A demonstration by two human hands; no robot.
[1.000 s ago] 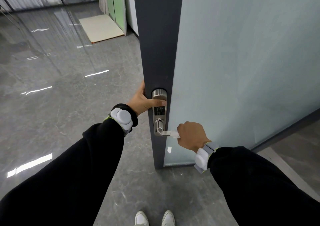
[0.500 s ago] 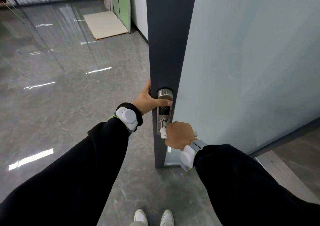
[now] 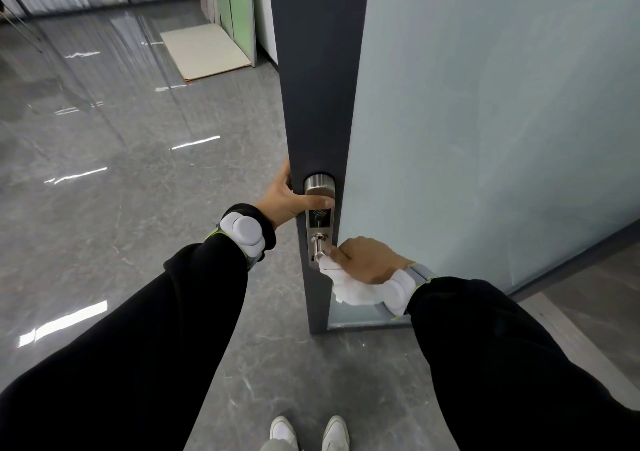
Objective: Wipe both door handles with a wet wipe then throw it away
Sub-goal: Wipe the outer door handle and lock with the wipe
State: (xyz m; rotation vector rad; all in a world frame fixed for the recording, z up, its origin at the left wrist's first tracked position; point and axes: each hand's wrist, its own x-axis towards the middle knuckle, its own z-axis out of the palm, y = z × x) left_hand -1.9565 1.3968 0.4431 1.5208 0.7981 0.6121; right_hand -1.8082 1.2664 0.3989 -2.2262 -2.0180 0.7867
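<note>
White wipe point(image 3: 351, 289) beneath right grip point(image 3: 369, 260), against handle point(image 3: 319, 248)

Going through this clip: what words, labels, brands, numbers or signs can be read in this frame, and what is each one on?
No text can be read outright.
Dark panel on the lock plate: a pale diamond-shaped mark with a fainter mark below it, too small and blurred to read.
Door, wipe, wristbands: no lettering shows.
</note>
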